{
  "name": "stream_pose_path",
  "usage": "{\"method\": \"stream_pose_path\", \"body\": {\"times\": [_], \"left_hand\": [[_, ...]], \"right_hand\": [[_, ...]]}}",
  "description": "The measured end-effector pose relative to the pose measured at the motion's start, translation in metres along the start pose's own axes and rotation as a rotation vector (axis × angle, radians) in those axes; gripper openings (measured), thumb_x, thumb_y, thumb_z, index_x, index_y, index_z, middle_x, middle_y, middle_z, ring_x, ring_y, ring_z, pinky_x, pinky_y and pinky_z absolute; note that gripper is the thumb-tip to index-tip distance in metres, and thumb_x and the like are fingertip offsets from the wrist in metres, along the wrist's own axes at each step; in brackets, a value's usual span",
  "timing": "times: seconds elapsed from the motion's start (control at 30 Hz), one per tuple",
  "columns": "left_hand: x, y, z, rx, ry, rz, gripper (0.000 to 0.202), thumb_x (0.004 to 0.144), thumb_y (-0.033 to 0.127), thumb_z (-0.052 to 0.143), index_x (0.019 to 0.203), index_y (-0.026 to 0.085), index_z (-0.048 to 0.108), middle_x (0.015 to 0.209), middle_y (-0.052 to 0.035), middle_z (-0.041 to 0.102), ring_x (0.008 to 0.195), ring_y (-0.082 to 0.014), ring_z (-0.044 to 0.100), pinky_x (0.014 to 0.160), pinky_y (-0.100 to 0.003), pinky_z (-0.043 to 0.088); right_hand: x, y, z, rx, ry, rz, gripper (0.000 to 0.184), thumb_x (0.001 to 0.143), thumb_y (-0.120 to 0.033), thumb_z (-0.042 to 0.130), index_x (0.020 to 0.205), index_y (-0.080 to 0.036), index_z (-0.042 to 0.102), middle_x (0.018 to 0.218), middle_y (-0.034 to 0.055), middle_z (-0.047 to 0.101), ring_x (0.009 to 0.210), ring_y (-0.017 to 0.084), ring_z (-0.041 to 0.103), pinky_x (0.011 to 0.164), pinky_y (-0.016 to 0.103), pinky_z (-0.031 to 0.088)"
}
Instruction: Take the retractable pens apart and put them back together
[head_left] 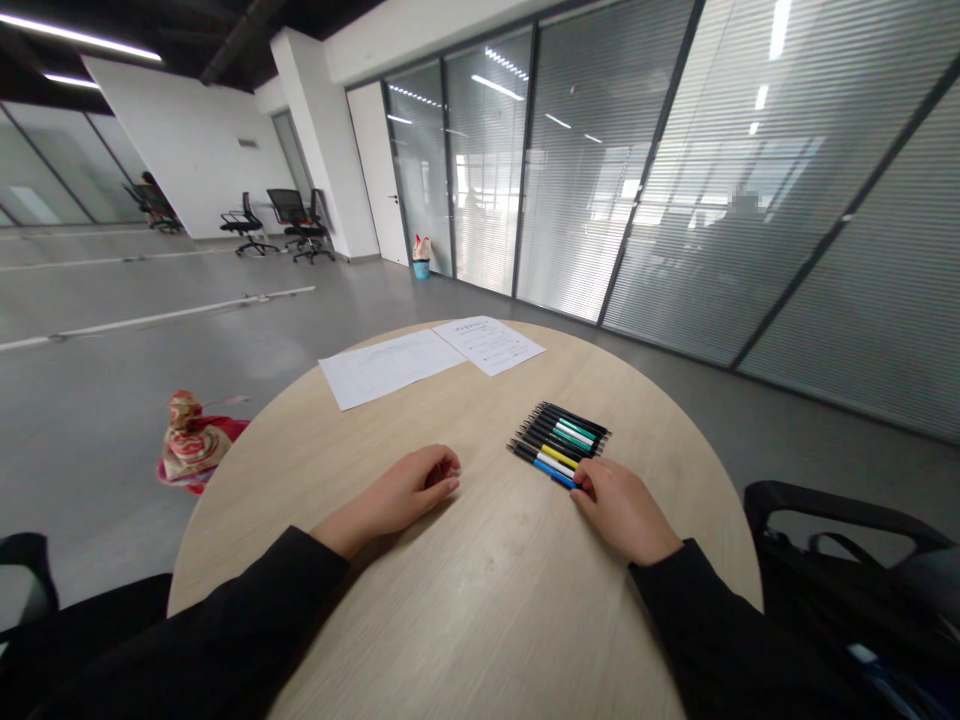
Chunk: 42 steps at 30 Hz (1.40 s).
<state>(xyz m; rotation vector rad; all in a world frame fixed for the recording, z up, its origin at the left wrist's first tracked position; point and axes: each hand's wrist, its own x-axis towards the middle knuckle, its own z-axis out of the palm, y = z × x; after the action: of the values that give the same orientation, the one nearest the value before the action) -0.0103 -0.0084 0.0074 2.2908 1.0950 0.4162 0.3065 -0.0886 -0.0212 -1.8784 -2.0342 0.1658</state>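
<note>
A row of several pens (561,441) lies side by side on the round wooden table (480,580), with black, green, white, yellow and blue barrels. My right hand (619,508) rests on the table at the near end of the row, its curled fingertips touching the blue pen (551,471). My left hand (409,490) lies on the table to the left of the pens, fingers loosely curled under with nothing visible in them. Both arms wear dark sleeves.
Two printed sheets of paper (390,366) (489,343) lie at the table's far edge. A red and tan bag (193,446) sits on the floor to the left. A dark chair with a bag (847,560) stands at the right. Office chairs (300,222) stand far back.
</note>
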Motion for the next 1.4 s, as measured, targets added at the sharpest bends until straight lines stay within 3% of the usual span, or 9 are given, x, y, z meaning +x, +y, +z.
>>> {"method": "stream_pose_path", "body": {"times": [0.17, 0.43, 0.6, 0.77, 0.9, 1.07, 1.23, 1.4], "left_hand": [[0.001, -0.004, 0.001, -0.002, 0.011, 0.015, 0.021, 0.093, 0.038, 0.053, 0.092, 0.019, 0.061, 0.086, -0.0037, 0.065, 0.077, -0.0193, 0.056, 0.071, -0.032, 0.044], [0.000, 0.003, 0.004, 0.036, 0.036, 0.041, 0.028, 0.096, 0.038, 0.047, 0.078, 0.019, 0.057, 0.075, -0.0018, 0.061, 0.068, -0.0173, 0.054, 0.066, -0.030, 0.041], [-0.002, 0.003, 0.011, 0.117, 0.014, 0.064, 0.025, 0.097, 0.035, 0.046, 0.080, 0.020, 0.056, 0.078, -0.0030, 0.062, 0.070, -0.0183, 0.054, 0.068, -0.031, 0.042], [-0.005, 0.004, 0.020, 0.216, 0.045, 0.135, 0.018, 0.098, 0.033, 0.047, 0.091, 0.019, 0.058, 0.093, -0.0068, 0.063, 0.086, -0.0223, 0.057, 0.080, -0.035, 0.045], [-0.012, 0.008, 0.021, 0.301, 0.073, 0.199, 0.025, 0.099, 0.040, 0.049, 0.104, 0.019, 0.061, 0.109, -0.0110, 0.063, 0.101, -0.0263, 0.056, 0.093, -0.041, 0.046], [-0.025, 0.003, 0.020, 0.420, 0.046, 0.180, 0.063, 0.094, 0.060, 0.053, 0.141, 0.018, 0.053, 0.150, -0.0176, 0.050, 0.138, -0.0362, 0.042, 0.115, -0.051, 0.033], [-0.032, -0.010, 0.024, 0.531, -0.026, 0.065, 0.087, 0.090, 0.078, 0.043, 0.159, 0.027, 0.032, 0.167, -0.0137, 0.026, 0.151, -0.0444, 0.023, 0.118, -0.062, 0.023], [-0.031, -0.009, 0.025, 0.558, -0.063, 0.059, 0.089, 0.089, 0.080, 0.042, 0.161, 0.030, 0.026, 0.168, -0.0113, 0.021, 0.153, -0.0456, 0.017, 0.118, -0.063, 0.023]], "right_hand": [[-0.005, -0.008, -0.003, 0.028, 0.034, -0.021, 0.016, 0.088, -0.017, 0.063, 0.077, -0.020, 0.052, 0.082, 0.0023, 0.061, 0.079, 0.020, 0.058, 0.070, 0.028, 0.036], [-0.018, -0.037, 0.002, 0.221, -0.190, -0.247, 0.026, 0.092, -0.022, 0.060, 0.070, -0.020, 0.046, 0.073, -0.0012, 0.059, 0.071, 0.015, 0.054, 0.066, 0.026, 0.034], [-0.024, -0.046, 0.007, 0.194, -0.183, -0.316, 0.021, 0.092, -0.020, 0.059, 0.073, -0.020, 0.050, 0.076, 0.0000, 0.059, 0.075, 0.016, 0.054, 0.069, 0.028, 0.036], [-0.027, -0.056, 0.010, 0.220, -0.134, -0.410, 0.002, 0.090, -0.018, 0.060, 0.089, -0.019, 0.061, 0.095, 0.0056, 0.062, 0.092, 0.021, 0.055, 0.082, 0.031, 0.042], [-0.027, -0.062, 0.010, 0.252, -0.117, -0.458, 0.038, 0.086, -0.034, 0.070, 0.119, -0.018, 0.062, 0.120, 0.0113, 0.060, 0.111, 0.028, 0.051, 0.100, 0.041, 0.041], [-0.026, -0.062, 0.015, 0.198, -0.196, -0.492, 0.087, 0.084, -0.059, 0.068, 0.152, -0.015, 0.039, 0.158, 0.0178, 0.036, 0.143, 0.035, 0.030, 0.120, 0.050, 0.023], [-0.022, -0.064, 0.018, 0.147, -0.288, -0.471, 0.104, 0.084, -0.069, 0.062, 0.162, -0.014, 0.021, 0.168, 0.0161, 0.015, 0.154, 0.035, 0.010, 0.125, 0.052, 0.011], [-0.020, -0.067, 0.018, 0.098, -0.341, -0.448, 0.110, 0.082, -0.074, 0.061, 0.163, -0.016, 0.016, 0.170, 0.0143, 0.006, 0.156, 0.037, 0.000, 0.125, 0.056, 0.006]]}}
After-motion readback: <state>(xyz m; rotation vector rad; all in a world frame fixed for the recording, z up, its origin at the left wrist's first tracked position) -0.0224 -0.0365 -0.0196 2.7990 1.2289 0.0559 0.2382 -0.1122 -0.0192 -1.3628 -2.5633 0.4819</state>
